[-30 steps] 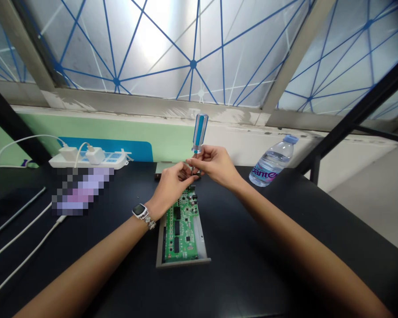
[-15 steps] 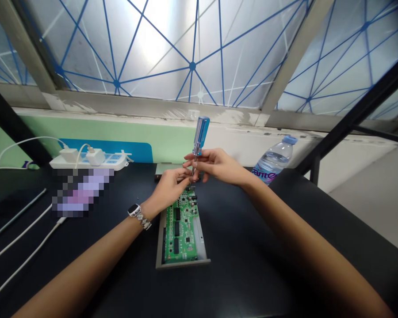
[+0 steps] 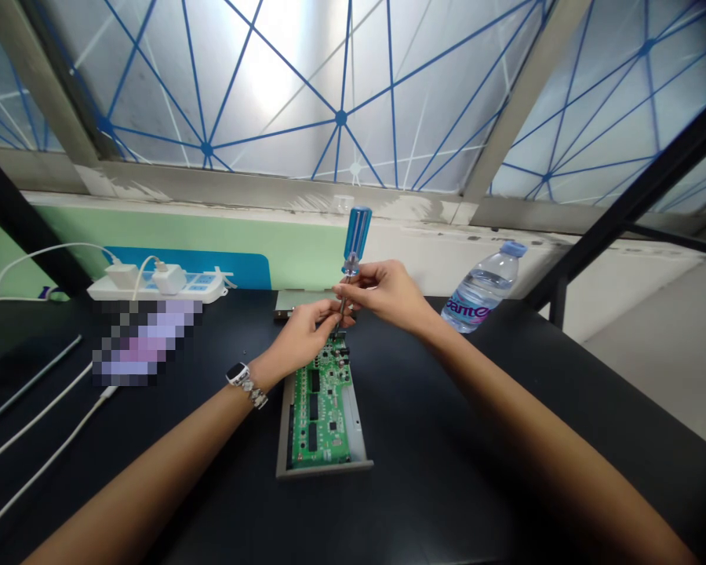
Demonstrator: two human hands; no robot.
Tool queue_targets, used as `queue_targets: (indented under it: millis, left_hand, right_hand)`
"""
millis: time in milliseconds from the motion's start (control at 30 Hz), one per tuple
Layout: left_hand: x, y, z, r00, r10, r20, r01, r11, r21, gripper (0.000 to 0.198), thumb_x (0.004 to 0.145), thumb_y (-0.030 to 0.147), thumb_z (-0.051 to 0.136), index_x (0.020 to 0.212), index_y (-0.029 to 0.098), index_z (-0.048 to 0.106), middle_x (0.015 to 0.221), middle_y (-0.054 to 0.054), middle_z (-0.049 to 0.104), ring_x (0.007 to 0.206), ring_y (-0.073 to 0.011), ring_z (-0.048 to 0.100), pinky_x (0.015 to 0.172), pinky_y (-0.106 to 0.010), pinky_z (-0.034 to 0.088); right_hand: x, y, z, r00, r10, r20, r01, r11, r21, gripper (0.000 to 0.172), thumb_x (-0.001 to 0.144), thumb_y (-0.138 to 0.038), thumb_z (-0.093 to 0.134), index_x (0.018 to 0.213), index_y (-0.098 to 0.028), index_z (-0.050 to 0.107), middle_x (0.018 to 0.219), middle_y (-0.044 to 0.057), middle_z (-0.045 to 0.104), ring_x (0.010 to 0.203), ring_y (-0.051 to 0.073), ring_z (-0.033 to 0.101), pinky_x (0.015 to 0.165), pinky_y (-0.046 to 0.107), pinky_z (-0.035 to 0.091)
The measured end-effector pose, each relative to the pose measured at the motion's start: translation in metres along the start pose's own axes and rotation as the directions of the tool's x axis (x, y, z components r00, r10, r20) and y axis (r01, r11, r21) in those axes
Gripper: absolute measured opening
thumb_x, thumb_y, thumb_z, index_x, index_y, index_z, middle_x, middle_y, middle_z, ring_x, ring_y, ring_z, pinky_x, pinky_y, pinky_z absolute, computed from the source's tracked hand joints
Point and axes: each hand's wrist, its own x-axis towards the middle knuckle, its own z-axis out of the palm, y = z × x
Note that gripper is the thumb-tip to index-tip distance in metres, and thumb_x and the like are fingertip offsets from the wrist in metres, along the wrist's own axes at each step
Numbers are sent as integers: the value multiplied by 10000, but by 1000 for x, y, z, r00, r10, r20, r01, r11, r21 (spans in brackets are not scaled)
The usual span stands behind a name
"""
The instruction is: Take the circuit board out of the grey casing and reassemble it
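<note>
A screwdriver [image 3: 358, 235] with a clear blue handle stands nearly upright, its tip down at the far end of a green circuit board [image 3: 323, 416]. My right hand [image 3: 388, 294] is closed, thumb and fingers pinching the metal shaft below the handle. Lower down, my left hand [image 3: 306, 329] is closed with its fingertips around the shaft near the tip. Those fingers cover the tip and whatever it touches. The board lies in a shallow grey metal tray [image 3: 362, 447] on the black table. Behind the hands rests a flat grey metal piece [image 3: 288, 302], partly hidden.
A water bottle [image 3: 482, 286] leans at the back right. A white power strip [image 3: 158, 284] with plugs and cables lies at the back left, near a pixelated phone-like object [image 3: 147, 345]. A thin rod [image 3: 29, 384] lies on the table's [image 3: 447, 455] left. Windows rise behind.
The screwdriver handle has turned about its axis. My right hand's fingers have curled in more around the shaft, while my left hand and the circuit board stay in place.
</note>
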Motion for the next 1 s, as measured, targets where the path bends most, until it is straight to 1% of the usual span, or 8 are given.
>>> queue_targets:
  millis: [100,167,300,433,700,833,900,1000]
  left_hand:
    - [0,-1,0,1000,8,-8,-8,1000,-11,190,981,239,522,1043,144,675,1017,-114,770,1003,-226,734,963,-398,550]
    - [0,-1,0,1000,4,-6,-4,1000,-24,182,979,234,525,1054,147,666,1023,-113,769,994,-222,736,954,-399,555]
    - [0,-1,0,1000,-11,3,11,1000,-19,180,980,219,516,1068,156,659,1025,-110,768,992,-213,736,962,-404,555]
    - [0,1,0,1000,-18,15,19,1000,-21,178,982,225,520,1066,153,658,1033,-116,768,1008,-215,735,960,-397,557]
    - [-1,6,-2,999,-26,46,28,998,-48,162,980,245,535,1038,155,656,1038,-122,772,1012,-221,737,963,-407,556]
    - [1,5,-2,999,-31,41,34,996,-83,182,976,260,548,1049,138,660,1032,-131,771,1007,-221,738,972,-406,554]
    - [1,5,-2,999,-28,36,30,997,-75,207,966,279,574,1080,135,668,1057,-131,771,1011,-222,736,980,-405,550]
    - [0,6,-1,1000,-7,5,6,1000,22,244,942,305,621,1118,152,690,1078,-107,773,1003,-226,731,955,-389,554]
  right_hand:
    - [1,-5,-5,998,-28,49,25,997,69,401,826,-423,740,1123,-160,678,1007,94,728,850,213,706,592,286,608]
    - [2,-8,-8,995,-40,88,28,990,141,435,855,-431,709,1200,-175,641,1123,107,700,947,229,693,572,273,610]
    - [3,-7,-13,991,-77,112,55,982,183,341,874,-424,697,1101,-169,687,1062,97,713,998,233,680,563,247,605]
    - [6,0,-16,990,-78,120,46,968,245,339,832,-413,754,1054,-163,699,993,87,726,981,234,690,548,242,602]
    - [10,5,-26,967,-72,244,-16,940,341,329,807,-369,778,1059,-168,709,1073,92,746,952,218,712,561,243,597]
    - [12,6,-25,979,-38,199,-30,944,328,297,775,-355,801,965,-152,697,1012,83,742,878,189,705,552,240,582]
    - [13,7,-22,990,-27,135,-19,945,327,309,740,-364,827,904,-162,660,928,59,729,833,180,698,529,236,565]
    - [13,7,-15,998,-49,25,39,950,310,365,693,-386,861,815,-190,579,787,14,680,749,173,680,491,238,533]
